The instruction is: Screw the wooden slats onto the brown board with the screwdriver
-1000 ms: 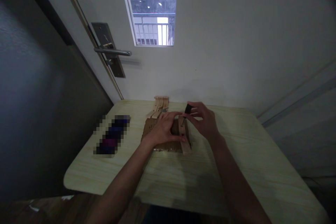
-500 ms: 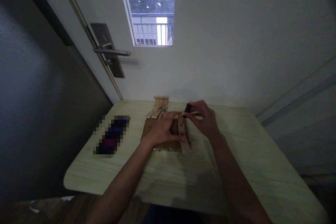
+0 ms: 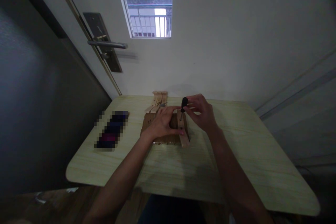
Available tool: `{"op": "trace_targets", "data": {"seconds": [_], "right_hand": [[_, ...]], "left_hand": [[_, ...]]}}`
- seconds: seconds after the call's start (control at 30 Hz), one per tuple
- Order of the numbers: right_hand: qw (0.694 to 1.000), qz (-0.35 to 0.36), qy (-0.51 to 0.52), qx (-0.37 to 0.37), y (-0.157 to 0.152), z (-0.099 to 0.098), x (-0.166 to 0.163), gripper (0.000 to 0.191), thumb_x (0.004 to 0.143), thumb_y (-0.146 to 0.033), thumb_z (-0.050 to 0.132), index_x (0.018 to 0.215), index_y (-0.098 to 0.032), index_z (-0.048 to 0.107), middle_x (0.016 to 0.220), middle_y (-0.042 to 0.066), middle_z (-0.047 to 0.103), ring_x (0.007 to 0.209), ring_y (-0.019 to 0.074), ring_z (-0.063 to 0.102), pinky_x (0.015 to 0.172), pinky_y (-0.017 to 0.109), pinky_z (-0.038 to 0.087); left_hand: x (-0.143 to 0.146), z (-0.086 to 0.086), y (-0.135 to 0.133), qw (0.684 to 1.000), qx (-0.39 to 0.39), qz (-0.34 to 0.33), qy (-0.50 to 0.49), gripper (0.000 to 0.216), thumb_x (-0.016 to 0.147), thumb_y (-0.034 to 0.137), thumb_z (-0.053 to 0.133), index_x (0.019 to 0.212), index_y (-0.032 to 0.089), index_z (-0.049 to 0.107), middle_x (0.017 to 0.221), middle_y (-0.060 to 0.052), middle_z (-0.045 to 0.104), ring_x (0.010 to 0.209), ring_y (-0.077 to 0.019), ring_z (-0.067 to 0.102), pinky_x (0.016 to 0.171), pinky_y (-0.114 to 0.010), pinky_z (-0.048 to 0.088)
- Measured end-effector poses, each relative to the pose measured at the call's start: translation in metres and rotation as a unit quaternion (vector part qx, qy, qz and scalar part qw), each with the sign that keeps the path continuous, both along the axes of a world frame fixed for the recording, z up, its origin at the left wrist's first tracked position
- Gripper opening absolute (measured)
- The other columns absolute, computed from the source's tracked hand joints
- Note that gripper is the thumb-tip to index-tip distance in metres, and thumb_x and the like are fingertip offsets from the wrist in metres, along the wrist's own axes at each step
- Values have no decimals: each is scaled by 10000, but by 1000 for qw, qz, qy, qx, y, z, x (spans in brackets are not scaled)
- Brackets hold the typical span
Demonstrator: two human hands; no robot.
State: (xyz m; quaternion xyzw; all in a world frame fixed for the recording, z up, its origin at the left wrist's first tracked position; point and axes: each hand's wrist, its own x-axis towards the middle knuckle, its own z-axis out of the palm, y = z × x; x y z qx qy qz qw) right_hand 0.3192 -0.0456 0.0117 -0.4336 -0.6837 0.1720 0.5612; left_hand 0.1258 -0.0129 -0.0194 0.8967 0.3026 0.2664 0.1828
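My right hand (image 3: 201,112) pinches the black handle of a small screwdriver (image 3: 184,104), held steeply over a pale wooden strip (image 3: 185,139). Its lower end meets a screw or hole in the strip; which of these is too small to tell. The strip lies across the right end of a brown corrugated cardboard block (image 3: 168,139). My left hand (image 3: 162,123) rests over the block, thumb on the strip's near part and forefinger reaching its far end, holding it in place. That hand covers much of the block.
Behind the block lie more pale wooden pieces (image 3: 159,97) with several screws (image 3: 162,104) on them. A dark blurred-out object (image 3: 112,129) lies at the left of the light wooden table (image 3: 236,168). The white door (image 3: 215,42) with a metal handle (image 3: 107,44) stands along the far edge.
The view has tilted slightly down, so everything sits higher in the picture. The screwdriver stands more upright in my right hand. My left hand keeps its place on the strip.
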Motion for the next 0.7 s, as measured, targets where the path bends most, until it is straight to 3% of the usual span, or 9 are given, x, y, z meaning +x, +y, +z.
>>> {"op": "trace_targets", "data": {"seconds": [0.23,0.43,0.7], "right_hand": [[998,-25,-63,2,-2,2,0,329,820,-396,678,1121,-274,627,1004,21,696,736,134,692,559,235,613],[998,14,-54,34,-6,6,2,304,905,-331,544,1196,-261,596,1126,42,680,981,174,703,789,298,630],[999,-39,-23,8,1,-4,6,349,798,-407,693,1102,-279,579,965,3,688,782,145,705,580,234,610]], "left_hand": [[1,1,0,1000,-11,-4,-12,938,646,674,745,1389,240,372,1349,-123,511,1257,-346,450,1057,-495,323],[2,1,0,1000,-11,-8,-8,941,650,695,727,1394,243,370,1352,-117,511,1248,-349,450,1048,-487,326],[1,1,-1,1000,-14,-13,-14,922,649,683,736,1380,241,387,1365,-111,504,1244,-350,449,1041,-485,339]]}}
